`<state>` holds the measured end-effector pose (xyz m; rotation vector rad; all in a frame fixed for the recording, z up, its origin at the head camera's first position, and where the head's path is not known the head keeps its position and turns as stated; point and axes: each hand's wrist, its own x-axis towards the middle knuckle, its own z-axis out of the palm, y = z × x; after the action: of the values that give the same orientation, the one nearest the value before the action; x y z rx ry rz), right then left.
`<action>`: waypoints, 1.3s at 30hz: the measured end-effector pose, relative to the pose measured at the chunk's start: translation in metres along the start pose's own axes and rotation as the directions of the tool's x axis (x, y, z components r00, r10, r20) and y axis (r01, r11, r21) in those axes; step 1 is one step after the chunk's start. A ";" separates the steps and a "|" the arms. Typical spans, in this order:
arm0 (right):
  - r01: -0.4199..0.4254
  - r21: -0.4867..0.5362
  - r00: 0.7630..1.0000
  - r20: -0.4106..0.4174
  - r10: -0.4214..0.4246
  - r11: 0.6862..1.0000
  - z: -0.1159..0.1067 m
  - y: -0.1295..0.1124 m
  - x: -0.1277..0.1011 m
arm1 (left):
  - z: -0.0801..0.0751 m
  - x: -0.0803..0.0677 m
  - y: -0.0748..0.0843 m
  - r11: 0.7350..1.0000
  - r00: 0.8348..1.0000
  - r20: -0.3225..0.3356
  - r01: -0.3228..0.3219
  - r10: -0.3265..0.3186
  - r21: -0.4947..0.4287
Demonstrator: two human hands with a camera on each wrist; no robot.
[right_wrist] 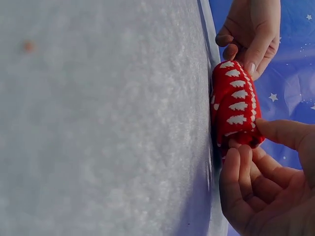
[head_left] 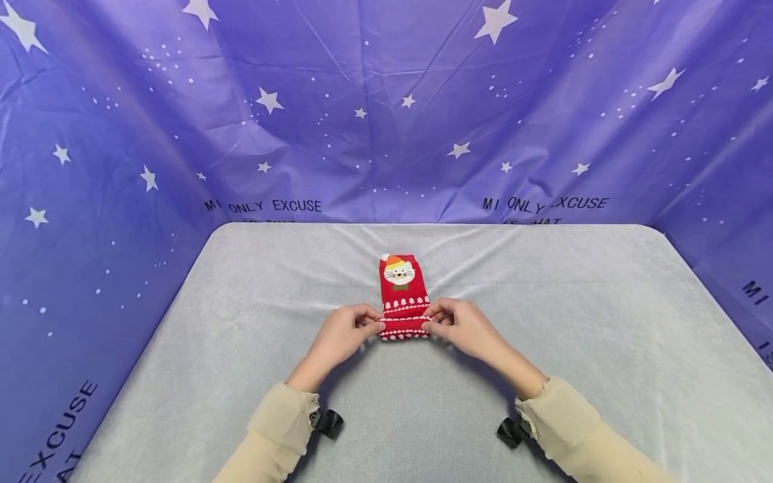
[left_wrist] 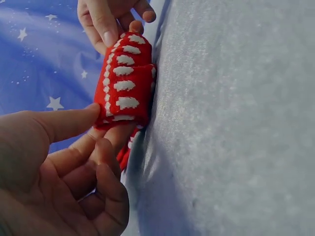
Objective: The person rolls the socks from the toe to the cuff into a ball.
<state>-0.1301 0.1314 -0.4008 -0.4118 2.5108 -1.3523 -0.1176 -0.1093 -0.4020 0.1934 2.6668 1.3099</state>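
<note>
A red knitted sock [head_left: 403, 285] with a white cat face in an orange hat and white trim lies at the middle of the table, its near end folded over into a thick roll. My left hand [head_left: 345, 335] pinches the left corner of this roll between thumb and fingers. At the right corner, my right hand [head_left: 466, 329] does the same. In the left wrist view the roll [left_wrist: 125, 81] shows a row of white tree shapes, with fingers tucked under it. The right wrist view shows the roll [right_wrist: 238, 101] bulging slightly off the table.
The table [head_left: 199, 349] is covered in pale grey cloth with soft creases near the back. A purple-blue curtain [head_left: 362, 87] with white stars and printed words hangs behind and on both sides. Black wrist cameras [head_left: 329, 424] sit at the beige sleeves [head_left: 274, 429].
</note>
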 end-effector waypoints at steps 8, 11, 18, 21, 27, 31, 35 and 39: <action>-0.031 0.007 0.998 -0.046 0.032 0.999 -0.002 0.000 0.007 | 0.002 0.009 0.005 0.999 0.999 -0.035 0.015 -0.013 0.049; -0.042 0.002 0.998 -0.057 0.042 0.999 -0.002 0.000 0.010 | 0.003 0.010 0.005 0.998 0.997 -0.073 -0.033 0.038 0.062; -0.044 -0.019 0.997 -0.069 0.043 0.999 -0.001 0.001 0.014 | 0.005 0.009 0.004 0.970 0.974 -0.059 -0.212 0.220 0.122; -0.020 -0.022 0.995 -0.096 0.018 1.000 0.000 0.002 0.014 | 0.006 0.008 0.004 0.965 0.972 -0.020 -0.231 0.235 0.128; 0.124 -0.151 0.980 -0.133 -0.145 0.981 0.004 0.000 0.011 | 0.008 0.010 0.002 0.969 0.977 -0.014 -0.209 0.213 0.133; 0.192 -0.272 0.960 -0.147 -0.237 0.943 0.006 -0.003 0.009 | 0.009 0.013 0.000 0.970 0.977 -0.045 -0.201 0.209 0.138; 0.210 -0.322 0.954 -0.139 -0.265 0.923 0.006 -0.004 0.008 | 0.008 0.015 0.001 0.972 0.978 -0.074 -0.185 0.197 0.146; 0.200 -0.345 0.957 -0.133 -0.259 0.917 0.006 -0.003 0.009 | 0.008 0.016 0.003 0.974 0.980 -0.079 -0.167 0.181 0.156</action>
<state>-0.1360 0.1222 -0.4020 -0.7048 2.9258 -1.0818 -0.1315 -0.0986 -0.4056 0.4038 2.8855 1.1925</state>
